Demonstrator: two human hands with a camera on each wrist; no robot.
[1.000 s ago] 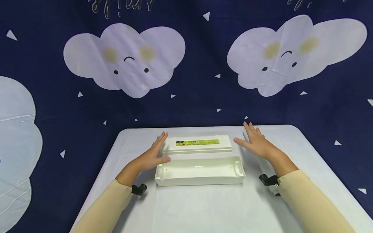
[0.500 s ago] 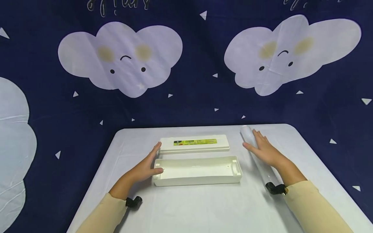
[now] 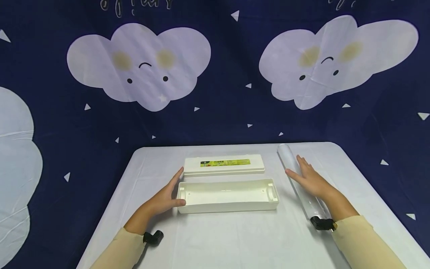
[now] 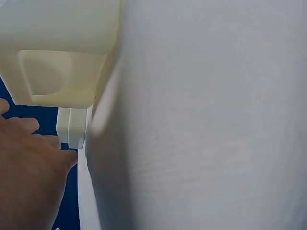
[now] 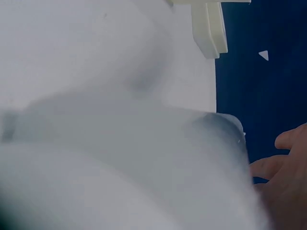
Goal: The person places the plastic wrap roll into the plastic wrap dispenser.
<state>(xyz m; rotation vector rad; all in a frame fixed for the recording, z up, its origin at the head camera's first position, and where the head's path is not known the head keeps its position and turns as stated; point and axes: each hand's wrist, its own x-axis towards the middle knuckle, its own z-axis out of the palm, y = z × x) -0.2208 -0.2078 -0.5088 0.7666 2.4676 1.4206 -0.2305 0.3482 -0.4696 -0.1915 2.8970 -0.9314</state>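
In the head view my left hand [image 3: 162, 200] is at the left end of a long white plastic box [image 3: 228, 207] without its cover. Its fingers are straight, with the thumb by the front corner. Behind the box lies the long white lid [image 3: 231, 171], which bears a yellow-green label. My right hand [image 3: 312, 182] stretches over a long roll of clear plastic wrap [image 3: 286, 154], thumb across it and fingers along its right side. The right wrist view shows the roll [image 5: 158, 139] large and blurred. From the left wrist, the box's end wall [image 4: 53, 100] appears beside the fingers.
Everything lies on a table with a white cloth [image 3: 228, 243]. A dark blue curtain [image 3: 231, 127] with cloud prints hangs behind the far edge. A small black camera [image 3: 153, 238] sits on the left wrist, another black camera [image 3: 322, 223] on the right.
My right hand has moved right and down from beside the roll to over it. The left hand has dropped back toward the box's left end. Box and lid lie where they were.
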